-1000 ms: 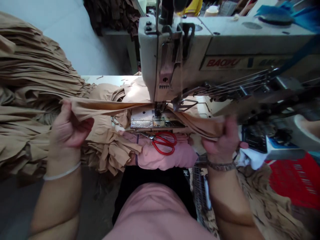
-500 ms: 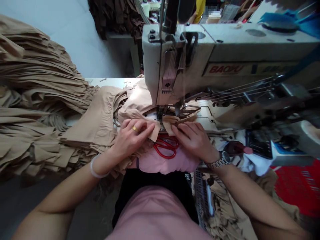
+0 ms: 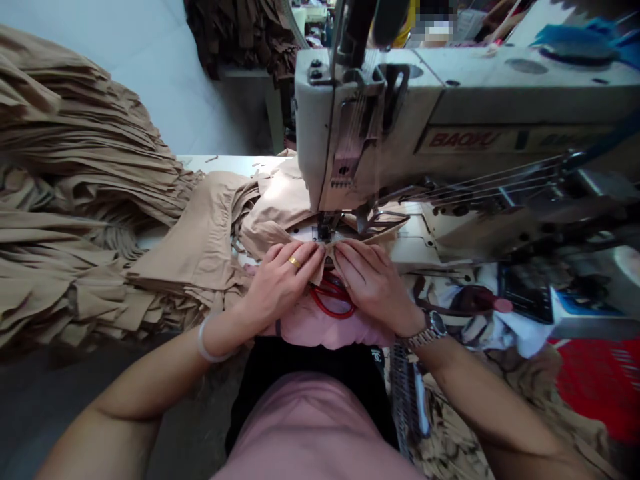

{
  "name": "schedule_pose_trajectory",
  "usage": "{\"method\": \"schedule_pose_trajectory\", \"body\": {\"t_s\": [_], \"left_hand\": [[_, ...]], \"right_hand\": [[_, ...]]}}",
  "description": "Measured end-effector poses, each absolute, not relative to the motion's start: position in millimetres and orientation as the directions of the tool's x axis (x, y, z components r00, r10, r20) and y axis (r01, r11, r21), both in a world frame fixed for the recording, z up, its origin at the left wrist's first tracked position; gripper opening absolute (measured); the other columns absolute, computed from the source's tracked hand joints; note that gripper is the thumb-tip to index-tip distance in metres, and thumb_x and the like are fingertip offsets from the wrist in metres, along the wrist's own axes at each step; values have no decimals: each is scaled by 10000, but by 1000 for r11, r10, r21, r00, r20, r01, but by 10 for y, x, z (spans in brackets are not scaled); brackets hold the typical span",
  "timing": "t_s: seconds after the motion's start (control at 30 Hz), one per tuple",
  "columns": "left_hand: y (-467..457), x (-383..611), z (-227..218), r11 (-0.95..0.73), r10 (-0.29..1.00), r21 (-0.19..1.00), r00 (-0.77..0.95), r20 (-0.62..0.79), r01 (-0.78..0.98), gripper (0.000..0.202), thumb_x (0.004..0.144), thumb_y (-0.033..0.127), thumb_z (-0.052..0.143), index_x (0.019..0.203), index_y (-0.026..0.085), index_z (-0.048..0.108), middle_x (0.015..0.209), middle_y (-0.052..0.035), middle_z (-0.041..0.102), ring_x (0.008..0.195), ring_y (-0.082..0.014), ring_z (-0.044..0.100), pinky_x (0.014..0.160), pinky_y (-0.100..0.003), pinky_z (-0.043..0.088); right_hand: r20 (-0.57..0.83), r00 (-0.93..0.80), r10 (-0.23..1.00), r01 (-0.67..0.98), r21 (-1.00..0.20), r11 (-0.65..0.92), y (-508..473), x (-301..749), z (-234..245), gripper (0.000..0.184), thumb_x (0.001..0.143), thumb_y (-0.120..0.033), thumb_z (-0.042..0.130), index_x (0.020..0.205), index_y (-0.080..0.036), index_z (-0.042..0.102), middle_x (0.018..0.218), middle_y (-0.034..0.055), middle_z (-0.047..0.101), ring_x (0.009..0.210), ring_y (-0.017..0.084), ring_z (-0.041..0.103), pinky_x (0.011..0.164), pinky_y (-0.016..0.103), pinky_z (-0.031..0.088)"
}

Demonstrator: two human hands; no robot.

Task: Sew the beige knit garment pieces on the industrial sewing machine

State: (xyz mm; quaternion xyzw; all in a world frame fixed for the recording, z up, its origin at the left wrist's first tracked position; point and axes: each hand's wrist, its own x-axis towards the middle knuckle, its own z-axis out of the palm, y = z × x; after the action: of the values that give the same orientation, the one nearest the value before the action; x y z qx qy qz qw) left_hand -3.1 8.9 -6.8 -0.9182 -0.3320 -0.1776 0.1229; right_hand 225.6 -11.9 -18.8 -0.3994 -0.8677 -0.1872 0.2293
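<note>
Both my hands rest side by side just in front of the needle of a grey-white sewing machine (image 3: 450, 120). My left hand (image 3: 283, 280), with a gold ring, presses its closed fingers on a tan fabric piece (image 3: 280, 223) at the presser foot (image 3: 326, 230). My right hand (image 3: 370, 280), a watch on its wrist, pinches the same tan fabric edge from the right. Red-handled scissors (image 3: 333, 300) lie on a pink cloth (image 3: 325, 327) under and between my hands, partly hidden.
A tall stack of folded tan fabric (image 3: 75, 193) fills the left side, with more pieces spread to the machine. A red plastic basket (image 3: 600, 387) sits at lower right, and tan scraps cover the floor there. Dark brown fabric (image 3: 240, 33) hangs behind.
A second ago my hands were far apart, stretching a long tan piece across the machine. They came together at the needle, and now sit slightly closer to the presser foot.
</note>
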Motion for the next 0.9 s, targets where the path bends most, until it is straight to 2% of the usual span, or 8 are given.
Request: {"method": "schedule_pose_trajectory", "body": {"t_s": [0.07,0.13,0.2,0.37,0.43,0.63,0.9], "left_hand": [[79,-5,-75,-733,581,-121,709,400,670,405,1008,157,461,1403,100,529,1383,-140,579,1199,-283,544,945,-405,446],[70,14,-85,-721,595,-119,698,398,682,415,1012,164,452,1419,104,515,1394,-147,570,1214,-286,535,949,-410,437],[64,26,-96,-717,602,-101,686,408,690,406,1018,159,432,1410,101,523,1399,-150,567,1226,-283,529,961,-412,429],[62,37,-97,-728,599,-74,684,417,682,384,1027,150,403,1378,88,545,1409,-139,566,1236,-265,526,982,-406,420],[61,40,-88,-728,596,-81,687,417,681,381,1027,154,404,1372,83,548,1410,-139,566,1232,-268,530,976,-407,423],[58,51,-70,-715,622,-64,675,395,696,402,1015,149,410,1395,109,534,1412,-154,560,1238,-280,532,971,-414,427],[70,54,-74,-706,631,-52,660,406,706,397,1024,150,405,1399,84,519,1405,-143,568,1225,-268,540,976,-397,420]], "right_hand": [[598,-521,609,787,60,614,-106,2215,-206,329,981,-213,518,1274,-87,601,1286,145,661,1229,253,553,1032,404,446],[640,-414,647,805,-74,588,-101,2170,-221,320,985,-199,498,1268,-85,596,1255,140,673,1191,238,573,1028,392,455],[630,-352,692,825,-140,548,-115,2120,-224,334,988,-203,488,1290,-97,586,1266,133,667,1190,242,568,1032,406,448],[514,-435,740,861,-4,509,-196,2029,-193,403,987,-238,503,1368,-115,553,1374,128,607,1246,275,518,1033,441,408],[505,-446,738,858,7,514,-206,2025,-177,404,990,-234,496,1372,-110,550,1379,122,606,1244,273,518,1031,442,403],[525,-344,778,848,-181,497,-165,2053,-132,363,1010,-257,462,1340,-156,575,1333,88,643,1205,243,542,1031,428,427],[466,-485,740,854,67,517,-179,2036,-80,367,1004,-229,459,1325,-105,587,1379,108,612,1227,265,517,985,434,404]]}}
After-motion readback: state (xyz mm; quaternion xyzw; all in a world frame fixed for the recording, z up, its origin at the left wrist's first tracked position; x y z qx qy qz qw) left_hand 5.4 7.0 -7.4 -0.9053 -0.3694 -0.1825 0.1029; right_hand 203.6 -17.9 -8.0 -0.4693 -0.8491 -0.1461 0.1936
